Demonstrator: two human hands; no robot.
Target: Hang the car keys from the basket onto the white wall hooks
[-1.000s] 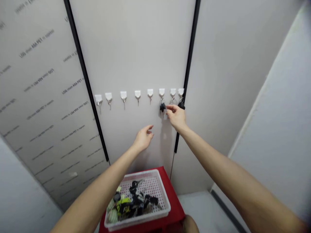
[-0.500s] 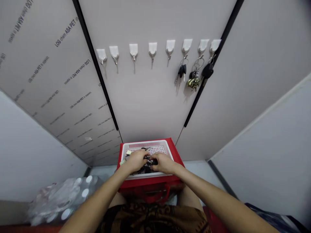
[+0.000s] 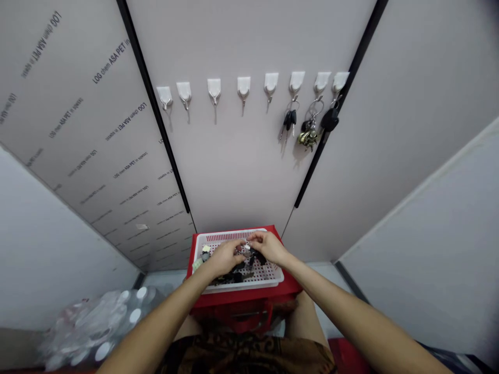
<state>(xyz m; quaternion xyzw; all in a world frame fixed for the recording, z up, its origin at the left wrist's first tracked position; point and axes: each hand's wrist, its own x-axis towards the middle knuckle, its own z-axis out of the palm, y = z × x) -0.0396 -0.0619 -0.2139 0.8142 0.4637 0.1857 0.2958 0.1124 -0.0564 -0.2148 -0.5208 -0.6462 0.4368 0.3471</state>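
Observation:
A white perforated basket (image 3: pixel 273 278) holding several keys (image 3: pixel 234 276) sits on a red stool (image 3: pixel 241 298) below me. My left hand (image 3: pixel 224 257) and my right hand (image 3: pixel 268 246) are both in the basket, fingers curled and pinching together at a small bunch of keys (image 3: pixel 249 252) between them. On the wall above runs a row of white hooks (image 3: pixel 244 85). The three rightmost hooks carry key sets: black keys (image 3: pixel 289 119), a brass keychain (image 3: pixel 309 135) and a black fob (image 3: pixel 329 119).
A pack of plastic bottles (image 3: pixel 101 324) lies on the floor at the left. Black vertical strips (image 3: pixel 156 111) divide the wall panels. A white panel closes the right side. My patterned shorts (image 3: pixel 249 356) fill the bottom edge.
One second ago my right hand was at the hooks with the black keys. Both hands came down into the basket, and the right has since shifted slightly upward, lifting keys.

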